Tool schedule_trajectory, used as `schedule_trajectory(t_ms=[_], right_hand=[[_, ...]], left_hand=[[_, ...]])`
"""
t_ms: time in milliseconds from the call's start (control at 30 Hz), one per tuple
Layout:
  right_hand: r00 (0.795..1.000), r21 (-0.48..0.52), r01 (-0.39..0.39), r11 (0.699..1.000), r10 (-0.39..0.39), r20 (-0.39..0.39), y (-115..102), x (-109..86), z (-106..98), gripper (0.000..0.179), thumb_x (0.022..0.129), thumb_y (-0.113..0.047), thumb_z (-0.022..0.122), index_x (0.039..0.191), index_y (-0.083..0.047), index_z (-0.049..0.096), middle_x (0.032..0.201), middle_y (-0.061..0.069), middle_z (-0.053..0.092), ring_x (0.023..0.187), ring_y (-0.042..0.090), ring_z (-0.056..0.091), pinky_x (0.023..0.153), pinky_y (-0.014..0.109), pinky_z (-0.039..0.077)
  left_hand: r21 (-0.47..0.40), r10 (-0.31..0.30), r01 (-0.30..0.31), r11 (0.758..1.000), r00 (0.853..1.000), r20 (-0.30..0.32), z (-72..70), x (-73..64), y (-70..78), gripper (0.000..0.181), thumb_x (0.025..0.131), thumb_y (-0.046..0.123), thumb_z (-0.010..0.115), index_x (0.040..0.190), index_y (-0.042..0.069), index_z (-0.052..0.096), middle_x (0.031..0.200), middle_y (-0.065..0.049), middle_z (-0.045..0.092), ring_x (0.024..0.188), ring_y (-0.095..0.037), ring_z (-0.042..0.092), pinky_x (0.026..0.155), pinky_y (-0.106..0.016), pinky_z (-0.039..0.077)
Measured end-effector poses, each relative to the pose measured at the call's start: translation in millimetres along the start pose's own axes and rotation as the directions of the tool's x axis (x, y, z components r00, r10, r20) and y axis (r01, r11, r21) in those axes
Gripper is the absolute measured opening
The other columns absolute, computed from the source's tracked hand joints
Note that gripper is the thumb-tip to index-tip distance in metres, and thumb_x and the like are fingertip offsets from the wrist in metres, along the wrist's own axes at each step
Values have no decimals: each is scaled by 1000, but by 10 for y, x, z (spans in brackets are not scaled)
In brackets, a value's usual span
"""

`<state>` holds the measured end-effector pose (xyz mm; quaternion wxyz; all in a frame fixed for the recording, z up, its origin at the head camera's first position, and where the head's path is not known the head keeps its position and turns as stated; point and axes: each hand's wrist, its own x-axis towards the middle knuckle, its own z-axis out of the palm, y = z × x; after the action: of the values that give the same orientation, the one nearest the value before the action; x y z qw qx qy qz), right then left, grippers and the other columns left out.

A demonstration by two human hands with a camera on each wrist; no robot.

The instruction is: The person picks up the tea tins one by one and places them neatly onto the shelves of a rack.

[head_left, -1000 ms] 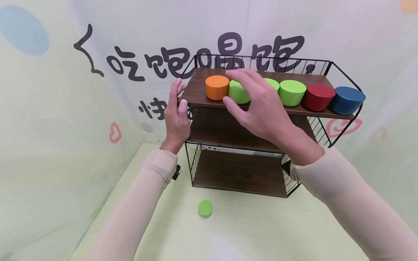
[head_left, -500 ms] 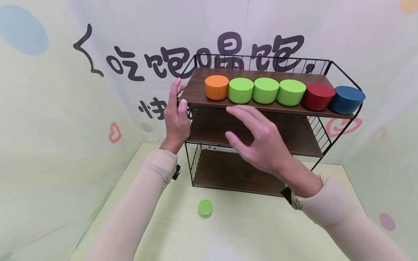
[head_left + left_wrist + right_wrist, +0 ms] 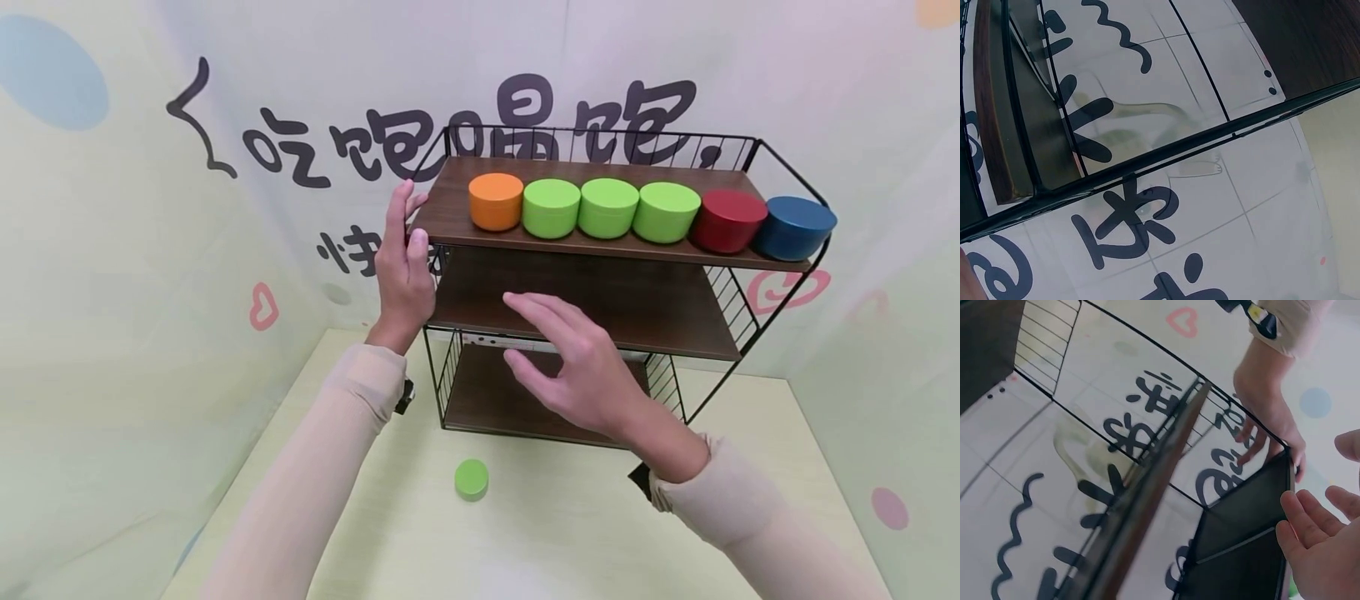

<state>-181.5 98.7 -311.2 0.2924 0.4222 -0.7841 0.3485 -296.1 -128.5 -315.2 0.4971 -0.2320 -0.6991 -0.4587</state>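
Observation:
A three-tier rack [image 3: 592,292] with dark wood boards and black wire sides stands on the table. My left hand [image 3: 405,279] grips the left end of its top board; in the right wrist view, that hand's fingers [image 3: 1259,444] curl around the corner. In front of the middle and lower boards hovers my right hand [image 3: 577,358], fingers and thumb apart, holding nothing. Along the top board sits a row of short round tins: an orange tin [image 3: 495,202], three green tins [image 3: 609,208], a red tin [image 3: 727,222] and a blue tin [image 3: 795,228].
One small green round piece [image 3: 471,480] lies on the pale table [image 3: 540,533] in front of the rack. Behind stands a white printed cloth backdrop [image 3: 360,50] with black lettering. A wire rail [image 3: 600,133] edges the top board's back.
My right hand has moved down and away from the tins on the top board to in front of the lower tiers. The left hand and the tins have stayed in place.

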Motion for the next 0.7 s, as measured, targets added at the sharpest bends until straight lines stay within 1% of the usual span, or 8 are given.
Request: schedule_trajectory(t_ms=[133, 433, 567, 700], right_hand=[[999, 25, -36, 999, 35, 21, 6, -95, 90, 56, 86, -18, 73, 138, -6, 57, 133, 10, 61, 124, 24, 57, 101, 42, 46], [995, 59, -92, 994, 89, 50, 46, -321, 318, 55, 86, -18, 73, 137, -5, 57, 133, 8, 61, 123, 23, 58, 101, 41, 46], [992, 56, -110, 992, 106, 63, 84, -429, 431, 56, 86, -20, 73, 138, -6, 56, 135, 8, 60, 126, 23, 56, 102, 41, 45], [990, 36, -117, 992, 114, 88, 115, -540, 551, 56, 86, -22, 73, 138, -8, 57, 135, 8, 60, 125, 24, 56, 103, 43, 44]], left_hand=[[1, -2, 2, 1000, 1000, 2, -1, 0, 1, 53, 96, 25, 34, 144, 6, 45, 130, -14, 63, 125, -18, 56, 86, -36, 41], [-7, 2, -2, 1000, 1000, -7, 7, 4, 10, 53, 96, 25, 34, 144, 6, 46, 130, -12, 64, 124, -18, 56, 78, -33, 38], [-5, -1, 1, 1000, 1000, -7, 8, 1, 8, 53, 96, 25, 34, 144, 6, 46, 130, -12, 64, 124, -18, 56, 74, -34, 36], [6, -5, 5, 1000, 1000, -4, 9, -3, 3, 54, 96, 25, 33, 145, 6, 45, 130, -14, 63, 125, -17, 55, 71, -34, 36]])
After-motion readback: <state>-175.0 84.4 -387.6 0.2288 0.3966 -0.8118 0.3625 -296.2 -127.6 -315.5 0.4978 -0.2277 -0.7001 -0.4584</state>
